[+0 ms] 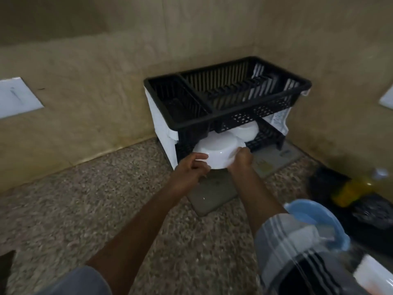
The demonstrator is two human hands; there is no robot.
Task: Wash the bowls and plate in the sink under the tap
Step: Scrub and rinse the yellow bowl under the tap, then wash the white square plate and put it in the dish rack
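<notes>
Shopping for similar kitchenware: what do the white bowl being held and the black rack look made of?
White bowl: probably plastic or melamine; smooth, opaque, softly glossy. Black rack: moulded plastic, matte, with perforated walls and slotted ribs.

the lower shelf opening of the black dish rack (225, 96) was largely filled by an upturned white bowl (219, 153) held at its mouth, with a second bowl (245, 130) behind. the upper tier overhung the gap. open granite counter (85, 205) was left free at left.
</notes>
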